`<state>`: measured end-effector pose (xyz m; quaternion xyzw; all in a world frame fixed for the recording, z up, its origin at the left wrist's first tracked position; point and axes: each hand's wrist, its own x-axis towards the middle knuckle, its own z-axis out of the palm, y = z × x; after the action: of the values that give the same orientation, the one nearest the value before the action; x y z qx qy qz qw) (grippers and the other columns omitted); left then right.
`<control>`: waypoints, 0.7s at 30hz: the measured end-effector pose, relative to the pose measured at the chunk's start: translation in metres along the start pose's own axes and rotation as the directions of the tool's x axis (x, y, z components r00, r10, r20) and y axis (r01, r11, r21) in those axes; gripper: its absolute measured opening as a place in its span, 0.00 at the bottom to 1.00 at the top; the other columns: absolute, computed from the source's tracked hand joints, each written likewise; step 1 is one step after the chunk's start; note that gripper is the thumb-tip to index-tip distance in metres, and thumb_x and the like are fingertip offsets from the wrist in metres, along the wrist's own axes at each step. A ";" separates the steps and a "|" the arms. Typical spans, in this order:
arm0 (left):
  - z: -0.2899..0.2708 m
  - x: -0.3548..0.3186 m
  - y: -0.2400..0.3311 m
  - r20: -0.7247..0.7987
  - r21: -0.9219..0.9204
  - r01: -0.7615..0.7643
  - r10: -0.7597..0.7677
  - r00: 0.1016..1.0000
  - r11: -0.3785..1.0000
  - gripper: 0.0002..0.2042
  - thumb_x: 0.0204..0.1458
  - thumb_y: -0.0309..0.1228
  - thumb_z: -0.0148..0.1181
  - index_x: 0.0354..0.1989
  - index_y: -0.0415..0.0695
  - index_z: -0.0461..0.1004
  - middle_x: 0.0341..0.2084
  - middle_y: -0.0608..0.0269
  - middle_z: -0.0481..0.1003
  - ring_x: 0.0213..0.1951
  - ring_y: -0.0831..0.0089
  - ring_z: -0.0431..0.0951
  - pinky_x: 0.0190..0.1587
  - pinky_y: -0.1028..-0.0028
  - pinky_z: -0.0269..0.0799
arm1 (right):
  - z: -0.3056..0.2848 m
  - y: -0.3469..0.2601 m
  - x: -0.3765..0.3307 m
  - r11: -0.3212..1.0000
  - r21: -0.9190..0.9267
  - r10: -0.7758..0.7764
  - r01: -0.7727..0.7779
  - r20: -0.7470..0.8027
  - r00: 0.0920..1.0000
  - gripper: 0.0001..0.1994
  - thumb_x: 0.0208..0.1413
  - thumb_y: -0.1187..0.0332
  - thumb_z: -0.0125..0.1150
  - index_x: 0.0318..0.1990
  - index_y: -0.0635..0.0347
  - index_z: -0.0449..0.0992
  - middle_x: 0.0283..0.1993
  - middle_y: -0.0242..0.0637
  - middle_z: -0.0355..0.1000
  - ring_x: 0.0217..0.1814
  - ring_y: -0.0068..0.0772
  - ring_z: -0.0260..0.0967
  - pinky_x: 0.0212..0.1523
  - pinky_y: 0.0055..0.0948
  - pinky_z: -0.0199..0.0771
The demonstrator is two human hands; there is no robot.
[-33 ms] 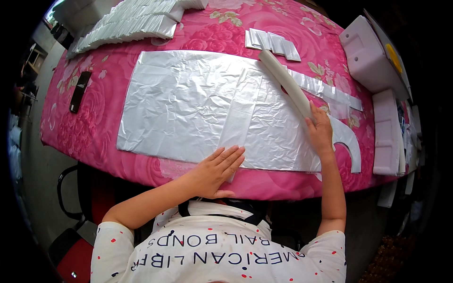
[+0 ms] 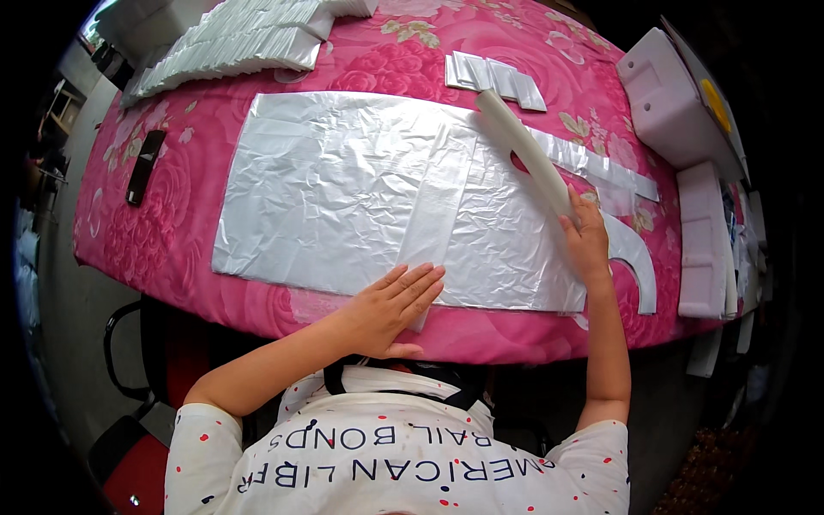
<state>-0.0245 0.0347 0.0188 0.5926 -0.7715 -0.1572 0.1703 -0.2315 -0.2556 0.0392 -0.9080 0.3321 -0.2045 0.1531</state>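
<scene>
2 hands [image 2: 390, 311], 1 pale rod [image 2: 521, 142], silvery sheeting [image 2: 322, 189]

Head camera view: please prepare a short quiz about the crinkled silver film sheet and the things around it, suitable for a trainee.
1. Which hand holds the long, pale cylindrical roll?
2. True or false: the left hand has its fingers over the near edge of the crinkled silver film sheet.
3. What lies left of the sheet?
a) dark, narrow rectangular object
b) green glass bottle
c) red plastic cup

Key: 1. The right hand. 2. True. 3. a.
</scene>
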 end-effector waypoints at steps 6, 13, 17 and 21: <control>0.005 -0.010 -0.003 0.070 0.094 0.056 -0.063 0.996 0.994 0.41 0.45 0.54 0.51 0.62 0.35 0.52 0.64 0.46 0.48 0.67 0.56 0.44 0.66 0.58 0.38 | -0.007 -0.058 -0.028 0.953 0.265 -0.218 0.146 0.267 0.939 0.28 0.43 0.79 0.60 0.56 0.53 0.68 0.49 0.39 0.68 0.50 0.40 0.65 0.51 0.32 0.64; 0.025 -0.011 0.025 0.000 0.084 0.128 -0.128 0.992 0.988 0.38 0.47 0.52 0.51 0.62 0.38 0.53 0.64 0.47 0.49 0.66 0.56 0.47 0.65 0.58 0.42 | 0.038 -0.095 -0.012 0.897 0.101 -0.443 0.431 0.206 0.873 0.25 0.42 0.77 0.59 0.52 0.48 0.71 0.49 0.35 0.69 0.51 0.39 0.65 0.57 0.42 0.57; 0.029 -0.014 0.024 -0.023 0.088 0.060 -0.059 0.998 0.994 0.34 0.50 0.48 0.51 0.61 0.38 0.55 0.63 0.49 0.51 0.66 0.56 0.48 0.65 0.59 0.44 | 0.060 -0.087 0.039 0.899 0.035 -0.437 0.436 0.088 0.895 0.27 0.42 0.79 0.60 0.53 0.48 0.71 0.49 0.35 0.69 0.50 0.38 0.65 0.54 0.37 0.60; 0.027 -0.021 0.015 -0.018 0.070 -0.073 0.074 0.997 0.995 0.28 0.51 0.41 0.53 0.59 0.39 0.60 0.61 0.49 0.57 0.63 0.56 0.55 0.63 0.59 0.50 | 0.082 -0.075 0.090 0.918 0.026 -0.395 0.395 0.013 0.919 0.26 0.42 0.78 0.60 0.52 0.46 0.72 0.49 0.35 0.70 0.53 0.39 0.64 0.56 0.37 0.60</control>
<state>-0.0444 0.0602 -0.0006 0.5708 -0.7960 -0.1182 0.1632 -0.0901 -0.2488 0.0234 -0.9562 0.1385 -0.2270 0.1221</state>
